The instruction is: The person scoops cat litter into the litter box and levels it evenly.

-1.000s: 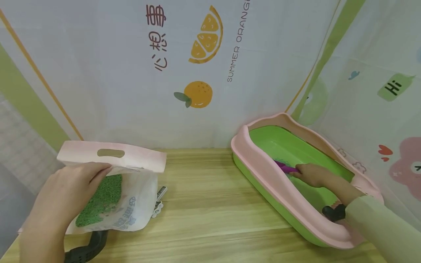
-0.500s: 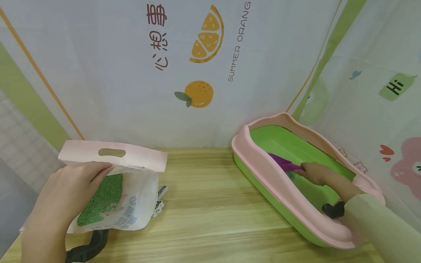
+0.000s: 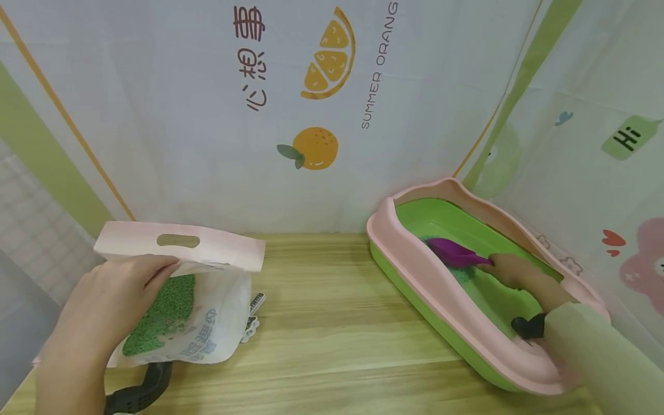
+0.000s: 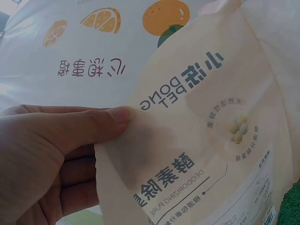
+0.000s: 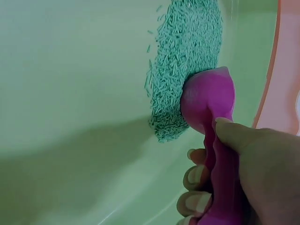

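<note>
My left hand (image 3: 104,305) pinches the edge of an opened, printed litter bag (image 3: 223,311). Green pellets (image 3: 166,314) show inside it. In the left wrist view, thumb and fingers hold the bag's thin wall (image 4: 187,117). My right hand (image 3: 510,271) reaches into a pink-rimmed green litter box (image 3: 441,288) and grips a purple scoop (image 3: 451,252) by its handle. The right wrist view has the scoop's rounded bowl (image 5: 208,96) against a heap of green pellet litter (image 5: 168,89) on the box floor. The inside of the bowl is hidden in that view.
The box stands at the right of a wooden table (image 3: 321,323), close to a printed cloth backdrop (image 3: 207,155). A pink strip with a handle hole (image 3: 119,239) tops the bag. Black wrist straps (image 3: 140,392) are partly visible.
My right hand has drawn the scoop slightly right inside the box, and more of its purple bowl shows above the rim. The left hand still holds the bag in the same place.
</note>
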The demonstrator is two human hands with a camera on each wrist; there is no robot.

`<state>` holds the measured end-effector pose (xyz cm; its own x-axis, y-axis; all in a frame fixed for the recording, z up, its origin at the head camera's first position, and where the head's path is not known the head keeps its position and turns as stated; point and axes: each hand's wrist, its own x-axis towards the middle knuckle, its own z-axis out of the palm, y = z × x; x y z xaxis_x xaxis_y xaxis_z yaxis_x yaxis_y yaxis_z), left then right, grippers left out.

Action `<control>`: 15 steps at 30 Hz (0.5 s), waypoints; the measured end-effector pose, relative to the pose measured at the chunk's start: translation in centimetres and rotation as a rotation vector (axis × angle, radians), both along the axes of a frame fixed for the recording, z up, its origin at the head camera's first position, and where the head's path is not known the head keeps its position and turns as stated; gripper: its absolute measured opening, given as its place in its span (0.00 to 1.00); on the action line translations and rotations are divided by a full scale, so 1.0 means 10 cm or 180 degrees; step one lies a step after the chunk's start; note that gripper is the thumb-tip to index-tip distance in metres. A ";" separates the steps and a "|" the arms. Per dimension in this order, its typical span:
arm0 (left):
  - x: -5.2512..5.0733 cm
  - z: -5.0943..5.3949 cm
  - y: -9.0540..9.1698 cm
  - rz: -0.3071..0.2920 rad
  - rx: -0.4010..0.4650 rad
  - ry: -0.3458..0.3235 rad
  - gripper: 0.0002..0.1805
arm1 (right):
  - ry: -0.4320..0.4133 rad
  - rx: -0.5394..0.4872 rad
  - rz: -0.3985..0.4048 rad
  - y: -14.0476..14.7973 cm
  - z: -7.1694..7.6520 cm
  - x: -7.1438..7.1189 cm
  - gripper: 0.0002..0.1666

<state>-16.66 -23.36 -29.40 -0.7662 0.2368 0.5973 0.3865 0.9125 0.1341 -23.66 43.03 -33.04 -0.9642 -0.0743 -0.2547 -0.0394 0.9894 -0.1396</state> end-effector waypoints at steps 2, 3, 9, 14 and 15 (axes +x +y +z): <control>0.00 0.00 0.00 -0.0002 -0.0016 0.0016 0.07 | -0.0018 -0.0002 -0.0047 0.04 0.00 -0.01 0.22; 0.00 -0.01 0.00 -0.0005 -0.0020 0.0023 0.07 | -0.0013 0.0007 -0.0072 0.06 0.00 -0.02 0.23; -0.01 -0.01 0.00 0.0008 -0.0014 0.0023 0.07 | -0.0030 0.0054 -0.0234 0.18 -0.01 -0.03 0.24; -0.01 -0.01 0.00 0.0012 -0.0021 0.0020 0.07 | -0.0008 0.0138 -0.0345 0.23 0.00 -0.03 0.25; -0.01 -0.01 0.00 0.0015 -0.0020 0.0014 0.07 | 0.0016 0.0147 -0.0349 0.24 0.00 -0.03 0.25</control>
